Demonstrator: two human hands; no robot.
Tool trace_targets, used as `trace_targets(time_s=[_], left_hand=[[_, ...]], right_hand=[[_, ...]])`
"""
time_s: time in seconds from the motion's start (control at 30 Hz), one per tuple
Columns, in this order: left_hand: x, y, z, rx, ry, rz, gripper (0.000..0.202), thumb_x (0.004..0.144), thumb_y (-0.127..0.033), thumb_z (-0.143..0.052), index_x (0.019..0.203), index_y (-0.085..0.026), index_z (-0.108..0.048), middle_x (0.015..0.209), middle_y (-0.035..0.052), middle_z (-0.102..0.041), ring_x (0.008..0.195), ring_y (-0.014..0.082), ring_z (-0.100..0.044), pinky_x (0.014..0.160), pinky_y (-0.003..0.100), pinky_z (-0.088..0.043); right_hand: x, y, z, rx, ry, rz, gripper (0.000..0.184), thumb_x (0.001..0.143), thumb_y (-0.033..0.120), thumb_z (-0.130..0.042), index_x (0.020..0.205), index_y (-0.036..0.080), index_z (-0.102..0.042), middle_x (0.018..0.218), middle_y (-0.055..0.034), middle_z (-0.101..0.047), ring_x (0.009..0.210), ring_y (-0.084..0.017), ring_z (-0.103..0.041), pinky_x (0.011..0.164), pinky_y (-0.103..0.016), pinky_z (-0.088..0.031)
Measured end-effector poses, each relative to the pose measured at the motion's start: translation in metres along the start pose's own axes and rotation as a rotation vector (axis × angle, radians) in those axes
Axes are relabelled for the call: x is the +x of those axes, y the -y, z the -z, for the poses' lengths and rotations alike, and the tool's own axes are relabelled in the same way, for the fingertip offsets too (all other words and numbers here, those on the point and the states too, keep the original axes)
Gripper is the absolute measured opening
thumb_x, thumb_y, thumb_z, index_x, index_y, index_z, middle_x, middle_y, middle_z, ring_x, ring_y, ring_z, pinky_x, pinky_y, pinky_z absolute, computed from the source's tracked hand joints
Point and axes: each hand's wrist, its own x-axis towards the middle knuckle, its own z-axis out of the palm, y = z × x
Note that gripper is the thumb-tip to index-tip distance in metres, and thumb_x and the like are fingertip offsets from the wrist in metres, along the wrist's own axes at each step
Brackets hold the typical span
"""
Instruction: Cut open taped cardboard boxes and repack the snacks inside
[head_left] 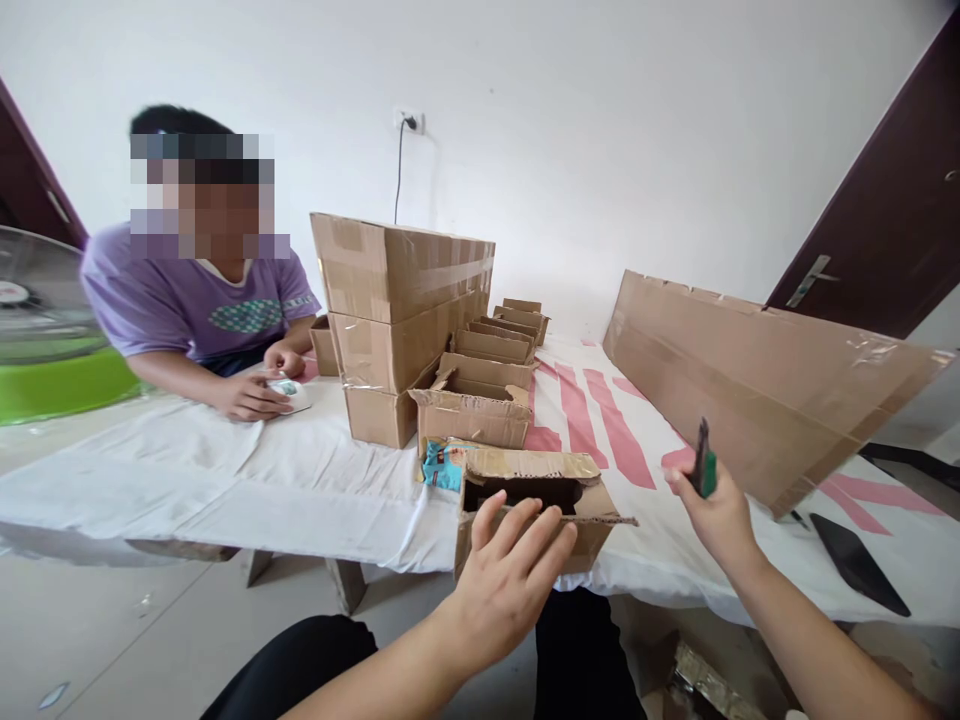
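Observation:
My left hand [506,575] lies over the near rim of a small open cardboard box [536,465], its fingers apart and touching the front flap. The box stands at the table's front edge with its flaps raised and its inside in shadow. My right hand [720,520] is closed around an upright tool with a green handle and dark tip [703,460]; its exact kind is unclear. That hand is raised over the table, right of the box and apart from it. A blue packet [442,466] lies just behind the box's left corner.
Several open boxes [476,410] run back in a row beside stacked closed cartons [367,350]. A large cardboard panel [750,380] leans at right, near a dark tablet-like slab [859,565]. Across the table [225,480], a person [202,290] holds a small white item. A fan stands far left.

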Motion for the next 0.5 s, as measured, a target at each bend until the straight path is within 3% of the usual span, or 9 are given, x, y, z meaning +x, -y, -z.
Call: trace_targets(time_s=[0.1,0.2,0.27,0.37,0.5], left_hand=[[0.006,-0.011,0.02,-0.078,0.111,0.008,0.027,0.087,-0.023,-0.06,0.113,-0.018,-0.061,0.101,0.005,-0.071,0.094,0.0213,-0.061,0.101,0.044,-0.037],[0.008,-0.018,0.031,-0.132,0.258,0.052,0.039,0.08,-0.034,-0.068,0.113,-0.017,-0.059,0.096,0.0058,-0.07,0.087,0.0245,-0.062,0.084,0.041,-0.05],[0.008,-0.019,0.033,-0.155,0.335,0.082,0.045,0.075,-0.038,-0.073,0.113,-0.019,-0.059,0.097,0.0054,-0.069,0.087,0.0258,-0.062,0.078,0.04,-0.054],[0.01,-0.012,0.028,-0.204,0.372,0.114,0.037,0.078,-0.032,-0.071,0.111,-0.02,-0.059,0.101,0.0052,-0.068,0.088,0.0245,-0.063,0.077,0.039,-0.055],[0.014,0.008,0.018,-0.178,0.302,0.194,0.022,0.088,-0.022,-0.056,0.109,-0.017,-0.06,0.107,0.0093,-0.067,0.093,0.0239,-0.063,0.08,0.04,-0.054]], right_hand=[[-0.024,-0.05,0.019,-0.274,0.125,0.095,0.022,0.081,0.045,-0.054,0.084,0.024,-0.056,0.078,-0.0044,-0.067,0.072,-0.025,-0.064,0.066,-0.039,-0.05],[-0.056,-0.098,0.027,-0.374,0.253,0.231,0.013,0.081,0.032,-0.051,0.088,0.026,-0.058,0.081,-0.0052,-0.065,0.076,-0.028,-0.065,0.068,-0.042,-0.052],[-0.077,-0.122,0.028,-0.383,0.315,0.283,0.018,0.077,0.021,-0.05,0.09,0.028,-0.06,0.08,-0.0049,-0.065,0.078,-0.029,-0.066,0.067,-0.043,-0.054],[-0.1,-0.141,0.028,-0.372,0.331,0.301,0.031,0.072,0.011,-0.046,0.092,0.029,-0.061,0.086,-0.0054,-0.067,0.085,-0.03,-0.067,0.071,-0.046,-0.055],[-0.113,-0.148,0.031,-0.425,0.373,0.243,0.036,0.071,0.012,-0.046,0.1,0.025,-0.063,0.1,-0.0071,-0.068,0.098,-0.028,-0.065,0.083,-0.043,-0.053]])
